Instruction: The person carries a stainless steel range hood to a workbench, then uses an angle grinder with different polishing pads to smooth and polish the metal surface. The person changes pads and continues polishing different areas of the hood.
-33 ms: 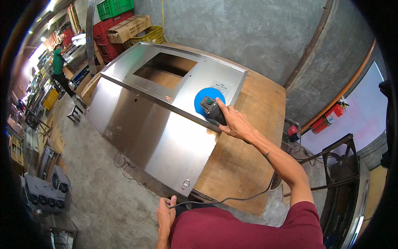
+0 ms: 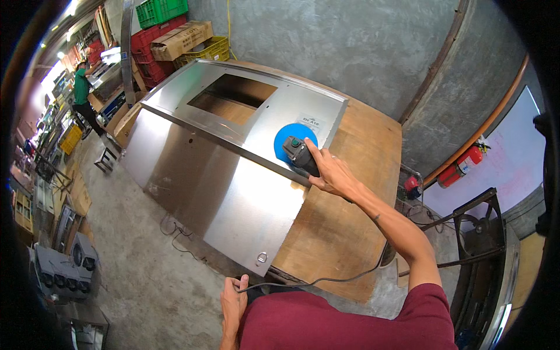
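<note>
My right hand (image 2: 333, 174) is wrapped round the dark body of an angle grinder (image 2: 298, 156) fitted with a wide blue disc (image 2: 284, 137). That disc lies over the bright metal of a sheet-metal panel (image 2: 256, 146), near its right end; whether it touches cannot be told. A rectangular opening (image 2: 233, 98) is cut through the panel. Towards me, a plain metal face (image 2: 204, 175) slopes down, with a small ring (image 2: 262, 257) at its lower corner. Down by my body, my left hand (image 2: 233, 300) is closed on the black power cord (image 2: 326, 279), which runs across to my right arm.
Under the panel is a wooden tabletop (image 2: 344, 245). A concrete wall (image 2: 326, 46) stands behind it. Stacked crates (image 2: 153, 49) are at the far left, a person in green (image 2: 83, 90) beyond. A fire extinguisher (image 2: 461, 166) and a metal frame (image 2: 478, 227) stand at right.
</note>
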{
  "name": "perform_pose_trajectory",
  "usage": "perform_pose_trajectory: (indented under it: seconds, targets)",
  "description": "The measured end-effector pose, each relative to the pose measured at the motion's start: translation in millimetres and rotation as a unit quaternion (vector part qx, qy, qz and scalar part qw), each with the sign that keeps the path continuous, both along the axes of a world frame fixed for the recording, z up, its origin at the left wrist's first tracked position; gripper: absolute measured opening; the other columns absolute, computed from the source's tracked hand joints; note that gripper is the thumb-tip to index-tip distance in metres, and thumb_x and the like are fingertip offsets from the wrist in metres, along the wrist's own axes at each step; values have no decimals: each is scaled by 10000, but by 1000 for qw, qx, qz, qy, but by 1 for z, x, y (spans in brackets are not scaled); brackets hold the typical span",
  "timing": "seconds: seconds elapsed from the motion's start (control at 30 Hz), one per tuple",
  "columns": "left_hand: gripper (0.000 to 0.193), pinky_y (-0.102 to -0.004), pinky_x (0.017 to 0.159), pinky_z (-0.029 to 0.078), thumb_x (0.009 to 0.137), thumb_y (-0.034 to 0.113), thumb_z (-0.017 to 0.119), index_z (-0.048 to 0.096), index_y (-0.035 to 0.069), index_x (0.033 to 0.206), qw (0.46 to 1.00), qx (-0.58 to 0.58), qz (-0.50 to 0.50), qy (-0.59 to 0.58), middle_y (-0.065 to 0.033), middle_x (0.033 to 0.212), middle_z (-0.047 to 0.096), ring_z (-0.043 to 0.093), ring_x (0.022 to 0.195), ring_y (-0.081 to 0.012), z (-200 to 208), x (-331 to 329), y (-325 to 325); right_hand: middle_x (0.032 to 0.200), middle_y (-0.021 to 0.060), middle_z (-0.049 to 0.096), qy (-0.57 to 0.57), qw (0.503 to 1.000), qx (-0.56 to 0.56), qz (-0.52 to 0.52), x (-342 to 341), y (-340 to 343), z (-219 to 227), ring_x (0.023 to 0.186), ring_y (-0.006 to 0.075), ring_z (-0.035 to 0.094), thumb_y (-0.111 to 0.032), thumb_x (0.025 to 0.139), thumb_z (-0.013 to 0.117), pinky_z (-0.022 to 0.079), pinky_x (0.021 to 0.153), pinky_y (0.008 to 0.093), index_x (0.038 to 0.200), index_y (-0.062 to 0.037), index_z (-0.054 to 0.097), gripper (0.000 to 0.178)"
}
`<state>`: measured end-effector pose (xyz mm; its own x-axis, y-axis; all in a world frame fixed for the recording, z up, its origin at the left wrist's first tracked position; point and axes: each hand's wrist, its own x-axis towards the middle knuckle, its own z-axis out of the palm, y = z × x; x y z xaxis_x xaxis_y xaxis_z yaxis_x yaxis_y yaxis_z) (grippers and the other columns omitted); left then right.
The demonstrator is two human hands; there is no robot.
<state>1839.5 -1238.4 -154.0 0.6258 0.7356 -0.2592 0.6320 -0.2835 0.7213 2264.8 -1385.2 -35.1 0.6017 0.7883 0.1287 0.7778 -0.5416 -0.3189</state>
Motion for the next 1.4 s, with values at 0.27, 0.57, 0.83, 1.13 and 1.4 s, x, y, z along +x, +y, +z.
perform_pose_trajectory:
  seconds: [0.27,0.57,0.83,1.13,1.4]
  targets:
    - [536,-476,652,509,1036,527,661,605,0,955,1000,16,-9,-14,-200,688,641,644,645,-375,-6,8,0,1180,304,589,1,1000,0,-16,-2,-10,3,984,493,699,-228,851,826,605,850,576,1711,-208,119,1114]
    - [499,-461,636,505,1031,494,685,607,6,963,1000,-16,-15,6,-182,672,629,635,626,-333,-1,13,0,1203,300,590,-48,993,105,-38,7,-18,15,957,485,699,-207,870,800,592,839,565,1712,-198,99,1096]
    - [364,-441,789,536,902,214,797,627,27,1164,978,-94,-172,74,-144,949,704,696,919,-335,-16,-62,66,1398,324,562,85,924,370,-53,-28,36,69,1169,392,672,-183,888,779,552,995,479,1685,-65,132,1033]
    - [879,-479,1221,400,1041,291,698,156,22,1679,940,-135,-164,-265,-226,1625,440,508,1462,-335,119,-13,52,1194,175,630,410,779,472,-37,-166,185,66,898,174,642,-198,939,806,550,791,309,1639,16,173,968]
    - [680,-494,1023,528,990,58,651,319,-32,1576,948,102,69,-294,-356,1373,588,630,1246,-493,92,-57,103,1332,208,580,482,764,427,30,-296,308,24,1108,239,612,-218,954,792,473,1027,353,1610,65,219,916]
